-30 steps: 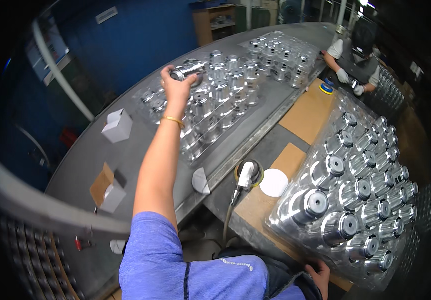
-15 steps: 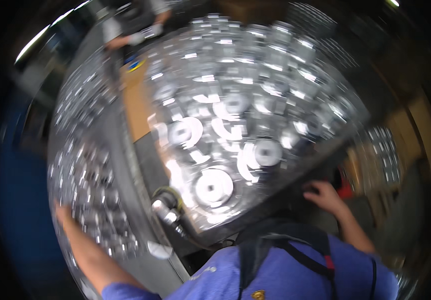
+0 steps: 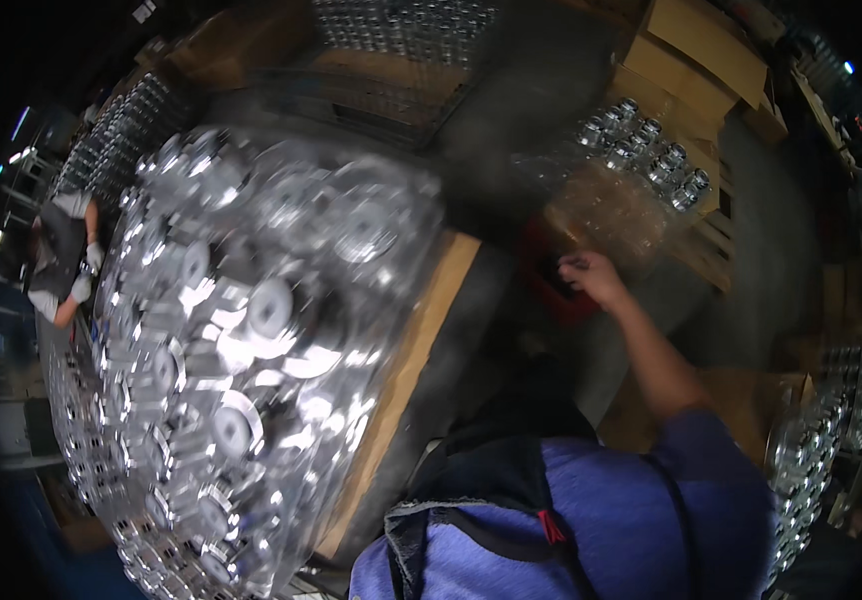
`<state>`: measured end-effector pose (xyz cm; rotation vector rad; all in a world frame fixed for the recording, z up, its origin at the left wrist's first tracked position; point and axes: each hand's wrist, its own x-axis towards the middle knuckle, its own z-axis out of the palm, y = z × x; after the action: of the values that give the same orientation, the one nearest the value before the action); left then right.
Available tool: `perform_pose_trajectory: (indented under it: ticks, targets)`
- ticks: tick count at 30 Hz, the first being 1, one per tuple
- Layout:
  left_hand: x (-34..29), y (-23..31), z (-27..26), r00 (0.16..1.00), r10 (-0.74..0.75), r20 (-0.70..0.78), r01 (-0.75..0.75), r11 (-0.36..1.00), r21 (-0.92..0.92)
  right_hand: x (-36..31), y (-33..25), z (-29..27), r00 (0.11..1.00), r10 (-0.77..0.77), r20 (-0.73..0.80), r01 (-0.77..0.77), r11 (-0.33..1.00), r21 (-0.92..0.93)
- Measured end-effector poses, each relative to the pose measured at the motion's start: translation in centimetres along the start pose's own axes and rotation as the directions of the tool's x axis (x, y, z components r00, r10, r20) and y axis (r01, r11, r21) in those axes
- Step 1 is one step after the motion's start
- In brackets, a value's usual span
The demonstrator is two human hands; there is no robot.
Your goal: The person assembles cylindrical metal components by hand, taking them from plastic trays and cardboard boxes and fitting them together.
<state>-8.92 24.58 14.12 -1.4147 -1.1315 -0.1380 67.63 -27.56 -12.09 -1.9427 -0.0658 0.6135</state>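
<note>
Your right hand [image 3: 593, 277] is hanging half-curled, contents unclear, near a red object [image 3: 573, 309]; metal cups [image 3: 659, 168] are standing beyond, dark floor [image 3: 531, 95] surrounding.

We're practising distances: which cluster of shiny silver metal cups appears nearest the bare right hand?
The small upper-right cluster, just beyond the right hand; others appear farther.

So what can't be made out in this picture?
In the head view:
- Left hand: out of view, beyond the edge or hidden.
- Right hand: blur and shadow hide whether it holds anything.
- Red object beside it: shadow and the hand partly cover it.
- Co-worker's gloved hands: too small to identify anything held.
</note>
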Motion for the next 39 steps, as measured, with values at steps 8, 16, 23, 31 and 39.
perform_pose_trajectory:
  ticks: [8, 16, 23, 31, 39]
  targets:
    - [8.6, 10.1, -13.8, 0.987, -0.113, 0.117, 0.151, 0.906, -0.395, 22.5, 9.8, -18.5, 0.882, 0.122, -0.455, -0.361, 0.795, -0.487]
    - [14.7, 14.6, -25.7, 0.932, -0.185, 0.312, 0.348, 0.695, -0.629, 34.5, 8.1, -26.3, 0.759, 0.114, -0.641, -0.469, 0.778, -0.418]
    - [14.3, 14.5, -31.5, 0.793, -0.274, 0.544, 0.609, 0.388, -0.692, 38.9, 9.8, -28.5, 0.919, 0.081, -0.386, -0.303, 0.771, -0.56]
    - [2.3, 6.8, -38.1, 0.4, -0.479, 0.781, 0.804, -0.226, -0.55, 29.6, 4.1, -25.5, 0.588, -0.447, -0.674, 0.056, 0.854, -0.517]
    - [6.9, 19.1, -52.3, 0.848, -0.149, 0.509, 0.5, -0.098, -0.86, 10.5, -4.5, -13.2, 0.976, -0.108, -0.189, 0.2, 0.792, 0.577]
